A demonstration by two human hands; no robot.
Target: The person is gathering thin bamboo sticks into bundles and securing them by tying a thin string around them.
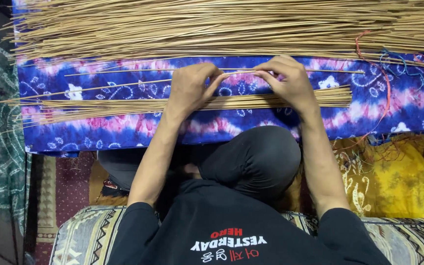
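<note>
We hold one thin stick [290, 71] between our two hands, above a blue, pink and white tie-dyed cloth [94, 135] that serves as our landmark for everything here. Our left hand [191, 88] curls its fingers inward and pinches the stick near its middle, thumb against fingertips. Our right hand [289, 81] does the same just beside it, fingers bent and closed on the same stick, so the two hands nearly meet over the centre of the cloth. The stick runs level along the cloth's length and reaches out past our right hand toward the cloth's right part.

Just under our hands, resting on the cloth, lies a small flat bundle of sticks [123, 104], laid side by side and running lengthwise; its left ends splay past the cloth's left edge. Along the cloth's far edge sits a large heap of sticks [212, 24], much thicker, covering that whole side. A few loose sticks lie on the cloth between the heap and the bundle.

At the cloth's right end, tangled red and blue threads [386, 73] trail over it. Below the cloth's near right corner lies a yellow patterned fabric [408, 181]. Our black-clad knee [261, 157] rises against the cloth's near edge, and we sit on a patterned cushion [84, 235] well back from it.
</note>
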